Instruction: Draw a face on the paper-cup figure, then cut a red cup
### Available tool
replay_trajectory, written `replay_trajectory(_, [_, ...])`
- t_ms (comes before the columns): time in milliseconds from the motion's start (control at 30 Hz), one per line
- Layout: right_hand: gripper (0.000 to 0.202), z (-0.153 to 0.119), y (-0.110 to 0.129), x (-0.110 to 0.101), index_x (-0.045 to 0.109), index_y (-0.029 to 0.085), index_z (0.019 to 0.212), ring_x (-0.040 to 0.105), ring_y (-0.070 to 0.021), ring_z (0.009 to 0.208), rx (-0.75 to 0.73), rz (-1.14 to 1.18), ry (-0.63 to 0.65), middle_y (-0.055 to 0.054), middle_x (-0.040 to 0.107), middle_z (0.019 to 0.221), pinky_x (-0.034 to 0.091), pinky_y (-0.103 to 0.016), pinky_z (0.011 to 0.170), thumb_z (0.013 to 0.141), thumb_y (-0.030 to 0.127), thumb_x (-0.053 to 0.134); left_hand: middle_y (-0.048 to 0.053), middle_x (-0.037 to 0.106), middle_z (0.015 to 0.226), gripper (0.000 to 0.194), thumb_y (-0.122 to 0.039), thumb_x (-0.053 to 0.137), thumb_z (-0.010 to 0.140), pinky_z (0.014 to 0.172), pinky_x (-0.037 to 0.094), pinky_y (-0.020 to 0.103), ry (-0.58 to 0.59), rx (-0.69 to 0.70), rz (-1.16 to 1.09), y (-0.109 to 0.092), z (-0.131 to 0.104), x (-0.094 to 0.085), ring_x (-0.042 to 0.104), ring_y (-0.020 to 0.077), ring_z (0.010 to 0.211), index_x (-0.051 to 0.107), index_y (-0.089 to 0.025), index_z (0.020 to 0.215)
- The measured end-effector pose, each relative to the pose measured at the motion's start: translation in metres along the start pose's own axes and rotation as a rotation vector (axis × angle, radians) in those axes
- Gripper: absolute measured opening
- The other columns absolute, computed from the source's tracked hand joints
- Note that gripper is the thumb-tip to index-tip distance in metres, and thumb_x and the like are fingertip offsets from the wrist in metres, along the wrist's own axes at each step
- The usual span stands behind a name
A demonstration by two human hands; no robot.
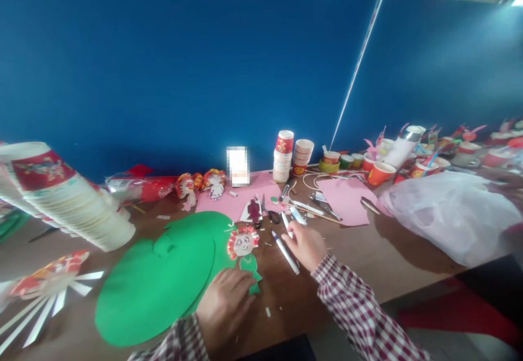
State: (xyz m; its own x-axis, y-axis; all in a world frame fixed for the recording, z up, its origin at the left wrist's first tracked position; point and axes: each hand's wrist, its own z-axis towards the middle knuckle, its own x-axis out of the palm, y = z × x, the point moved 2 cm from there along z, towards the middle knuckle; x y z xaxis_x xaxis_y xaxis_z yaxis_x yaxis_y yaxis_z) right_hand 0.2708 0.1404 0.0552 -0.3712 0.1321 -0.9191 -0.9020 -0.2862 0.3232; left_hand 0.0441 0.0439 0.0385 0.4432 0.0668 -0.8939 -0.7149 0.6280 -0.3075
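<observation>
My left hand [226,305] rests low at the centre, fingers together on the edge of a small green paper cutout [249,271]. Just above that cutout lies a round paper face [243,243] with a red and white fringe. My right hand [307,244] is over the table to the right, its fingers curled around the end of a white pen [287,225]. Another white marker [286,253] with a dark tip lies beside this hand. Large green paper discs [155,285] are left of my left hand.
Scissors [273,215] and pink paper [347,200] lie beyond my hands. Stacked paper cups [283,159] stand near the blue wall. A tall cup stack [73,197] leans at the left. A white plastic bag [453,214] sits at the right.
</observation>
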Motion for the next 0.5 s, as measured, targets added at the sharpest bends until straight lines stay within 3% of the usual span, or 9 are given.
replay_trajectory(167, [0.01,0.019,-0.008,0.004,0.052,0.02,0.084,0.059,-0.0174,0.064,0.028,-0.105,0.013,-0.004,0.064,0.078,0.029,-0.026,0.053,0.083,0.029,0.057,0.01,0.064,0.106,0.031,-0.021,0.05,0.083,0.083,0.051,0.042,-0.03,-0.013,0.012,-0.006,-0.005,0.003,0.061,0.0247,0.094,0.055,-0.026,0.112])
replay_trajectory(333, [0.005,0.026,-0.013,0.013,0.053,0.019,0.084,0.06,-0.0165,0.064,0.066,-0.082,0.048,-0.002,0.064,0.072,0.03,-0.026,0.054,0.081,0.022,0.055,0.009,0.064,0.107,0.028,-0.022,0.052,0.082,0.089,0.048,0.044,-0.077,-0.026,0.056,-0.002,-0.01,0.007,0.06,0.0242,0.096,0.055,-0.024,0.11])
replay_trajectory(500, [0.016,0.024,-0.017,0.019,0.053,0.018,0.093,0.06,-0.0168,0.063,0.11,-0.103,-0.003,-0.002,0.064,0.072,0.032,-0.025,0.054,0.078,0.02,0.054,0.008,0.064,0.104,0.022,-0.022,0.05,0.085,0.089,0.049,0.041,-0.082,-0.003,0.051,-0.001,-0.01,0.01,0.059,0.022,0.098,0.057,-0.02,0.106])
